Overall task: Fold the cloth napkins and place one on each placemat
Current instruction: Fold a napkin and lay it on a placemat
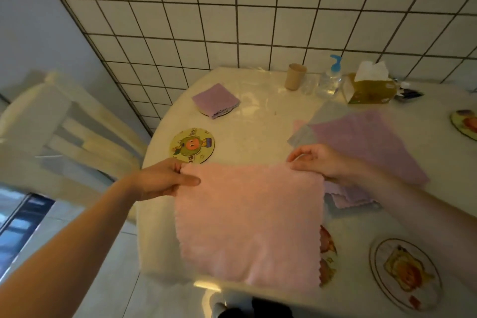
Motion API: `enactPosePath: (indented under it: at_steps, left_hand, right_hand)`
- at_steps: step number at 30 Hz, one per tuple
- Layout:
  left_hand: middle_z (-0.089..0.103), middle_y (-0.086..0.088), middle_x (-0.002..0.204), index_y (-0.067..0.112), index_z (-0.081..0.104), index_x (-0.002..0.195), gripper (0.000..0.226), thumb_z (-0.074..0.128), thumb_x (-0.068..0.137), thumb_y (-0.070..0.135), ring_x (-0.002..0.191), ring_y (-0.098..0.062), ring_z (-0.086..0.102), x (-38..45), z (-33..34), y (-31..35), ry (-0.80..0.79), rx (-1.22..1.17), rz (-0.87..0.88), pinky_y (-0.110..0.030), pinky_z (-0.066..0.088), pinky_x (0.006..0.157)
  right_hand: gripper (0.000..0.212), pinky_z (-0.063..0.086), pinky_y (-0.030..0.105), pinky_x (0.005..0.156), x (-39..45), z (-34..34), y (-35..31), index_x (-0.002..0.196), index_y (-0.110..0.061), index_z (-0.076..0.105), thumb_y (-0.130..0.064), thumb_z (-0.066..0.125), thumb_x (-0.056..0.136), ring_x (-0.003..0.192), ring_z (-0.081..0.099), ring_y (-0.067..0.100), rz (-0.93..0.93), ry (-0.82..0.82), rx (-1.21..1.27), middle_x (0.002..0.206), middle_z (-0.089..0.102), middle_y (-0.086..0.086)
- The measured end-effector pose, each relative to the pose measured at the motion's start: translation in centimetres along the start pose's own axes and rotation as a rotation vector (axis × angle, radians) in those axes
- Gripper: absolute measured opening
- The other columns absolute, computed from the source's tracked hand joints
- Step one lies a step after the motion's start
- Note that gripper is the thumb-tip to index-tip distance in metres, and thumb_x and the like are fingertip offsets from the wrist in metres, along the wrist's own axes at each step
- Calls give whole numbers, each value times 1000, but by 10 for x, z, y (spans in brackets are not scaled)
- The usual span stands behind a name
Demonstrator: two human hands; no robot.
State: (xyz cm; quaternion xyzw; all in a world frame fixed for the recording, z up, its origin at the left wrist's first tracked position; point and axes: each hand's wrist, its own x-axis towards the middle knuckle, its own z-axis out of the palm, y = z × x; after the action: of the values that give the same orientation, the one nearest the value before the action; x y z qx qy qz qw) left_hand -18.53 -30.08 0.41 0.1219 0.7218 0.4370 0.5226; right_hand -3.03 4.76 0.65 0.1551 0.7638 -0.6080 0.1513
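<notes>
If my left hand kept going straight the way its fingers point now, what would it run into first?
The left hand points rightward along the top edge of the pink napkin it pinches. Straight on, it would probably meet the right hand at the other corner, though depth is unclear.

Both forearms were bare up to the frame edge, and no sleeve showed on either one. The left hand (165,179) and the right hand (318,160) wore no gloves, and no ring or watch was visible. At the bottom edge something dark appeared, perhaps the person's clothing, but it was too blurred to tell.
</notes>
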Motion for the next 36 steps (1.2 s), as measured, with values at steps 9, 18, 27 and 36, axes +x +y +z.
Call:
enactPosePath:
  at_steps: [9, 18, 27, 36]
  left_hand:
    - [65, -18, 81, -5, 66, 82, 7, 64, 84, 2, 76, -27, 63, 83, 5, -53, 484, 87, -72, -47, 56, 78]
    - [62, -11, 76, -3, 66, 83, 16, 61, 82, 13, 73, -26, 55, 156, -27, -34, 705, 251, -119, -29, 44, 61]
    - [55, -14, 124, 13, 53, 129, 47, 52, 83, 3, 109, -34, 52, 171, -25, -48, 892, 597, -15, -40, 47, 86]
    - [58, -3, 117, 18, 59, 119, 33, 53, 88, 28, 104, -24, 51, 110, 73, -109, 391, 1053, 540, -34, 50, 83]
  right_hand:
    - [8, 49, 22, 74, 86, 23, 60, 84, -21, 66, -14, 69, 82, 85, 62, 14, -2, 183, -415, 87, 66, -3]
    - [9, 48, 31, 72, 192, 2, 67, 80, -17, 64, -9, 70, 80, 83, 64, 24, 8, 345, -548, 89, 70, 10]
    - [45, 41, 27, 85, 205, 11, 74, 109, -9, 60, 18, 45, 76, 107, 52, 27, -23, 331, -885, 120, 49, 9]
    - [27, 35, 17, 87, 57, 84, 113, 119, -13, 56, -10, 43, 96, 111, 47, 14, -315, -114, -1016, 125, 47, -2]
